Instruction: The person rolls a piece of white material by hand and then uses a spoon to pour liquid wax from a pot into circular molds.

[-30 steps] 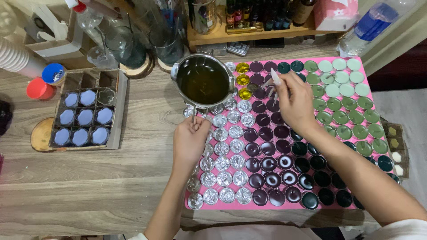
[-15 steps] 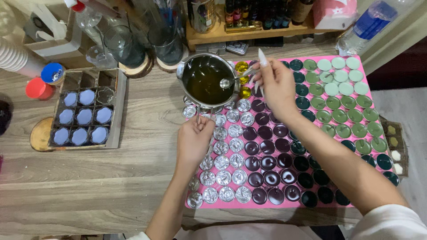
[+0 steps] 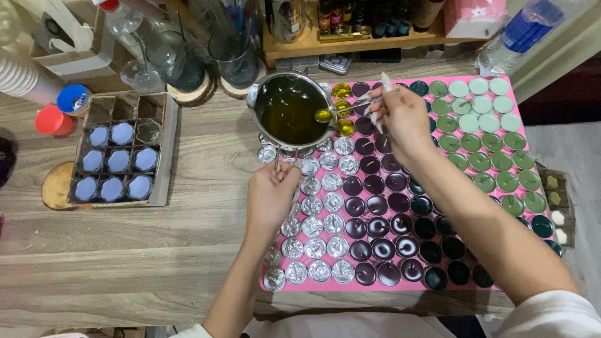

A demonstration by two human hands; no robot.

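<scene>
A steel pot (image 3: 289, 111) of dark yellow-green liquid stands at the far left corner of a pink mat (image 3: 438, 285). My left hand (image 3: 271, 193) grips the pot's thin handle just below it. Pinched in my right hand (image 3: 400, 116) is a metal spoon (image 3: 341, 111), its bowl full of yellow liquid over the pot's right rim. Beside the pot sit small foil cups filled with yellow liquid (image 3: 343, 91). Empty foil cups (image 3: 316, 228) lie under my left hand. Dark purple filled cups (image 3: 379, 206) cover the mat's middle.
Green filled cups (image 3: 485, 134) occupy the mat's right side. A wooden box of pale blue cups (image 3: 119, 159) stands at the left. Glass jars on wooden coasters (image 3: 181, 66), a stack of paper cups (image 3: 22, 78) and a water bottle (image 3: 516, 31) line the back.
My right hand has swung left from over the purple cups to the pot's rim, and the spoon now carries yellow liquid. My left hand stays on the handle.
</scene>
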